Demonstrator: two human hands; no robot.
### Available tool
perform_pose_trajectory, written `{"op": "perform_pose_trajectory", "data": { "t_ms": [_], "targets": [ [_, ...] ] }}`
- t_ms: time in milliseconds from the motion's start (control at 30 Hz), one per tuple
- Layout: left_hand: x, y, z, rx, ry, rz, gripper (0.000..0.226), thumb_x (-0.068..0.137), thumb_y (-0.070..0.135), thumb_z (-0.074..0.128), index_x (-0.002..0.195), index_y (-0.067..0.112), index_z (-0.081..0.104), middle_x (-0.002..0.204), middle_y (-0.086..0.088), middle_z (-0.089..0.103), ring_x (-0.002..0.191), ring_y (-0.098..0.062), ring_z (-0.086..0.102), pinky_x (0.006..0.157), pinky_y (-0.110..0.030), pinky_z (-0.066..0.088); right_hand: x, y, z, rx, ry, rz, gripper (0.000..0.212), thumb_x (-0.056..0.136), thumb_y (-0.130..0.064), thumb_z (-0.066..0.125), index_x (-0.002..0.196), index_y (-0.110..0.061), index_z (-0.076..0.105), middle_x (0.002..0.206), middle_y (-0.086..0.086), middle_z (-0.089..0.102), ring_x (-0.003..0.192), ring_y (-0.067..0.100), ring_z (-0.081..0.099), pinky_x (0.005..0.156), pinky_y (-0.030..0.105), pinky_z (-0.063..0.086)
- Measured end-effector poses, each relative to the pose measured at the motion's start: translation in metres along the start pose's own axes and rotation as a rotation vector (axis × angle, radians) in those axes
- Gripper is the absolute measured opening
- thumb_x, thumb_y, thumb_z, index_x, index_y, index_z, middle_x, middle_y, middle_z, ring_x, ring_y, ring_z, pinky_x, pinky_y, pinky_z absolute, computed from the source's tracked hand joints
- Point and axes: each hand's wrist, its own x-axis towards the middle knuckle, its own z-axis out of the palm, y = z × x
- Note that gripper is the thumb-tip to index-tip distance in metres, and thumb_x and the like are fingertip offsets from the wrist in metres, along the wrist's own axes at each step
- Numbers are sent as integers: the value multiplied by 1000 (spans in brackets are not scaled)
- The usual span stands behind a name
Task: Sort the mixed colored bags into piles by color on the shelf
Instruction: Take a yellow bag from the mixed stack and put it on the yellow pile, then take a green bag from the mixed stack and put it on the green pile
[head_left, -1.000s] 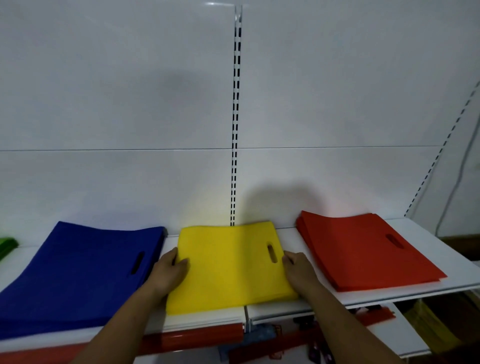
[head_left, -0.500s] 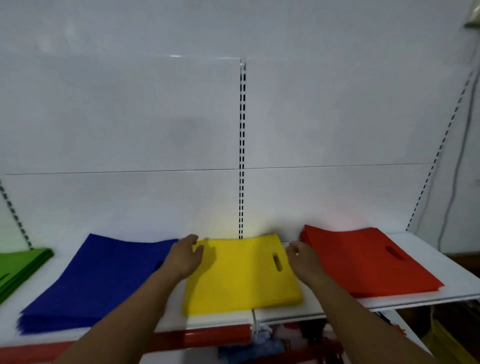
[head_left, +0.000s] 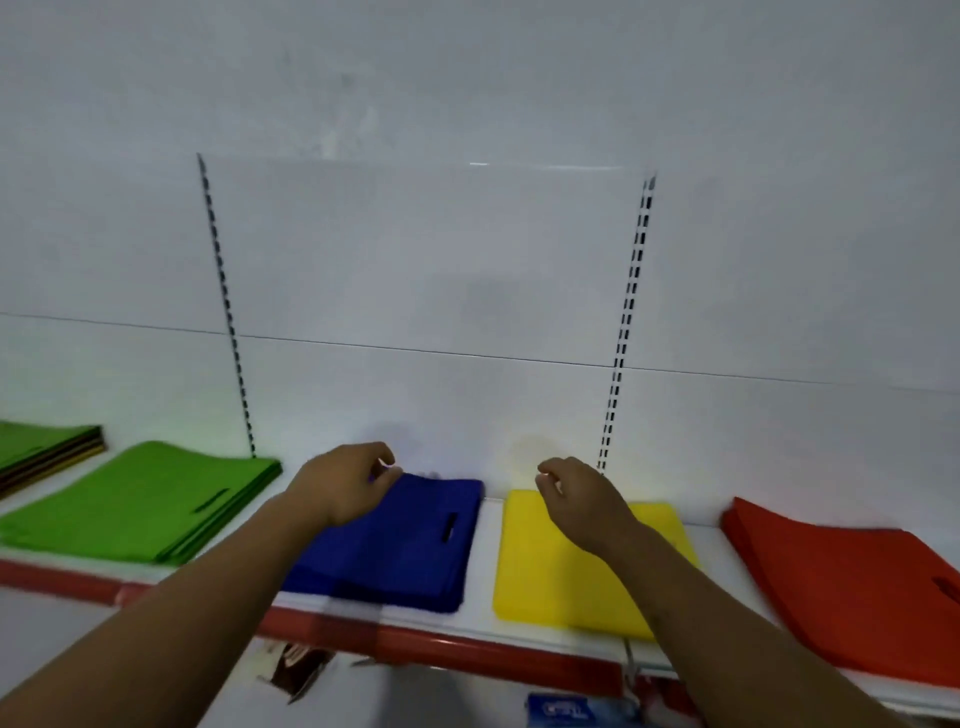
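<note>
Flat bag piles lie in a row on the white shelf (head_left: 485, 561): green pile (head_left: 140, 501), blue pile (head_left: 410, 545), yellow pile (head_left: 545, 566), red pile (head_left: 852, 587). At the far left lies a mixed stack (head_left: 47, 449) with a green bag on top and darker layers beneath. My left hand (head_left: 345, 480) hovers over the far left corner of the blue pile, fingers loosely curled, holding nothing. My right hand (head_left: 584, 499) hangs above the yellow pile's far edge, fingers apart and empty.
A red strip (head_left: 426, 642) runs along the shelf's front edge. White back panels with two slotted uprights (head_left: 626, 322) rise behind. Below the shelf, small items (head_left: 301, 667) and a blue tag (head_left: 561, 706) show.
Both hands have lifted off the yellow pile's sides and shifted left. The view has swung left, bringing the green pile and the mixed stack into sight.
</note>
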Motion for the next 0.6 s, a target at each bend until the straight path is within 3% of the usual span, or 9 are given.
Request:
{"op": "perform_pose_trajectory", "data": {
  "t_ms": [300, 467, 600],
  "targets": [
    [-147, -215, -85, 214, 83, -237, 42, 96, 59, 45, 123, 31, 61, 113, 13, 68, 103, -14, 64, 81, -31, 52, 29, -225, 124, -10, -191, -264, 43, 103, -52, 29, 107, -26, 63, 100, -6, 60, 88, 13, 59, 88, 41, 50],
    [-254, -349, -138, 280, 142, -435, 43, 91, 65, 38, 113, 36, 59, 106, 17, 67, 100, -9, 66, 79, -32, 53, 38, -369, 211, 4, -254, -417, 35, 104, -43, 39, 121, -23, 63, 115, -2, 63, 107, 21, 60, 92, 39, 48],
    [-329, -428, -179, 263, 146, -597, 32, 95, 57, 47, 114, 36, 61, 110, 15, 66, 102, -10, 64, 83, -30, 52, 41, -479, 273, 38, -255, -517, 38, 101, -45, 43, 126, -25, 63, 121, -1, 64, 109, 20, 61, 91, 35, 50]
  ]
}}
